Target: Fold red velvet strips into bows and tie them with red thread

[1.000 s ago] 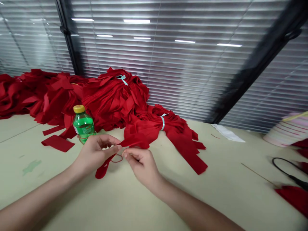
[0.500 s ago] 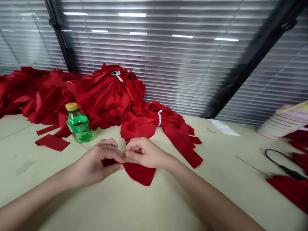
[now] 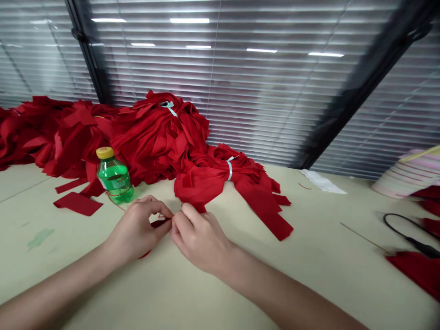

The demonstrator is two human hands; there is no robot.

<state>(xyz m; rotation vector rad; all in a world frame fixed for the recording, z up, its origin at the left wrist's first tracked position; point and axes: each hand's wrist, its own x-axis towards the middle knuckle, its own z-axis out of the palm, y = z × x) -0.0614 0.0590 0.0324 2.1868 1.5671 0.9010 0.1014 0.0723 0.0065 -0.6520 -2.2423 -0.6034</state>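
My left hand (image 3: 134,229) is closed in a pinch on a small red fabric strip (image 3: 157,223), mostly hidden behind the fingers. Fingertip to fingertip with it, my right hand (image 3: 201,238) is also closed, its fingers curled together at the edge of the strip. What the right fingers pinch is hidden. Just behind the left hand stands a green plastic bottle (image 3: 118,181) with a yellow cap. Red thread (image 3: 116,204) is looped around the bottle's lower part and trails toward the left hand.
Heaped red fabric strips (image 3: 151,137) lie along the window blinds. A tied bundle (image 3: 252,197) spreads beyond my right hand. Loose strips (image 3: 79,204) lie left of the bottle. To the right are white paper (image 3: 323,181), a thread-wound cone (image 3: 405,176), a black cable (image 3: 421,247) and more red fabric (image 3: 415,270).
My right hand has turned and curled in against the left fingertips. The strip's loose end, which stuck out to the right below the right hand, is now mostly out of sight.
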